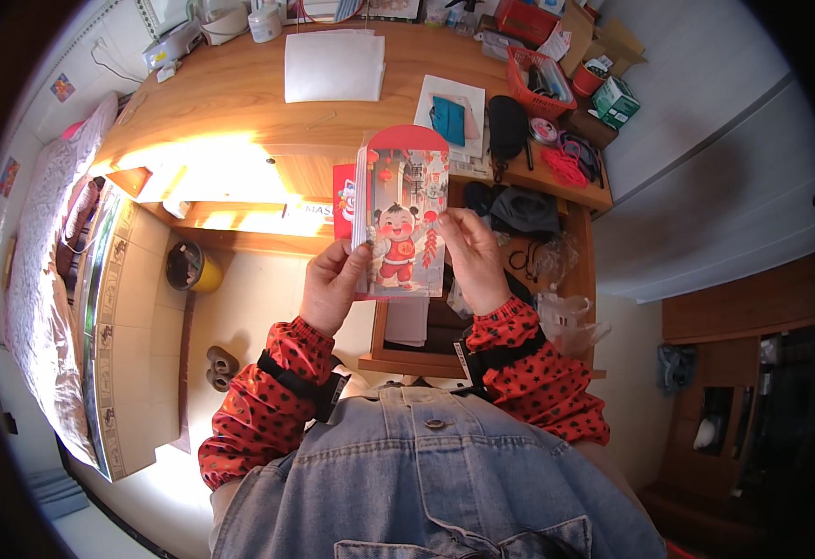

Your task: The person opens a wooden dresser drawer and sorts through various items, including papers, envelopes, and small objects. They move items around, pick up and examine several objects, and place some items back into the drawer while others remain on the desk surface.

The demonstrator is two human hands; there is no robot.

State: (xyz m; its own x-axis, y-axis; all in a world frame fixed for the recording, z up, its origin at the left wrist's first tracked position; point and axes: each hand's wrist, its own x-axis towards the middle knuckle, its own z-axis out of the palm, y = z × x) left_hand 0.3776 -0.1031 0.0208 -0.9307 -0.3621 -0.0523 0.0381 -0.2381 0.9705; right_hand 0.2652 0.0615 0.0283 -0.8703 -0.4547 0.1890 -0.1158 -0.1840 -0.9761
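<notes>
In front of my chest I hold a stack of red envelopes (pixel 407 223), printed with a cartoon child and firecrackers, its rounded red flap at the top. A clear plastic sleeve appears to wrap it. My left hand (pixel 334 283) pinches the lower left edge, thumb on the front. At the right edge, the thumb and curled fingers of my right hand (pixel 476 258) grip it. Behind the stack, on the left, part of another red printed envelope (pixel 342 202) shows; what supports it is hidden. Below the hands lies an open drawer (pixel 407 360) with papers inside.
White paper (pixel 334 66) lies on the wooden desk (pixel 233 84). A teal packet (pixel 448 120), a black case (pixel 507 129) and a red basket (pixel 540 105) stand to the right. Plastic bags (pixel 565 321) hang over the drawer's right side. A bin (pixel 194 267) and slippers (pixel 222 368) are on the floor.
</notes>
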